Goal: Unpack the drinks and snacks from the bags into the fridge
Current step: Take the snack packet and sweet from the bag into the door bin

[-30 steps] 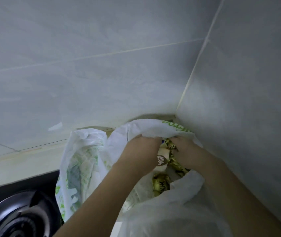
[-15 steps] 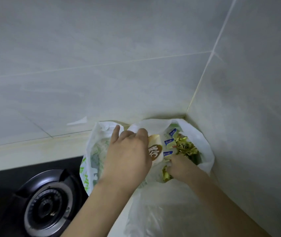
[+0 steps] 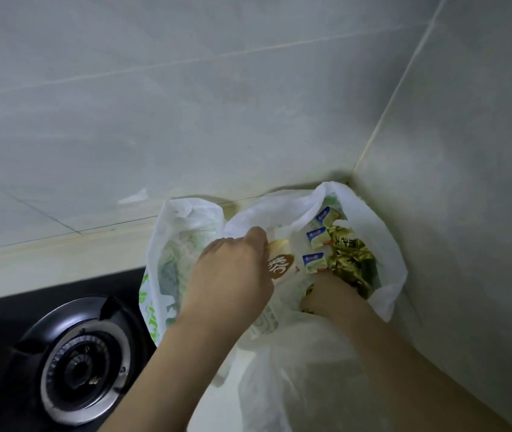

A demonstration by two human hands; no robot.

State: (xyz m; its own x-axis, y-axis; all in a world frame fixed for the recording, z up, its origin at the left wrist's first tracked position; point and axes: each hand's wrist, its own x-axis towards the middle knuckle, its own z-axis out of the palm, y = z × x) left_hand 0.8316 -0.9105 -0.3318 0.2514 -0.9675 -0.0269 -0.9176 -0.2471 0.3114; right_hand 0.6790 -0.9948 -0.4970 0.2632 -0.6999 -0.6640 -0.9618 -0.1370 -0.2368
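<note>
Dim, soft, wide-angle, slightly blurred

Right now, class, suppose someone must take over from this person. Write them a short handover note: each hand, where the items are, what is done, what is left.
Left hand: grip on the cream and brown packet at the mouth of the white plastic bag.
Right hand: reaching deep in the bag among the gold-wrapped snacks; its grip is hidden.
Three small blue and yellow packs also lie inside.
Done: bag opened.
Left: everything goes to the fridge, which is out of view.

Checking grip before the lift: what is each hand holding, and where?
Left hand grips the cream packet by its upper end. Right hand is buried among the gold wrappers; its hold cannot be told.
</note>
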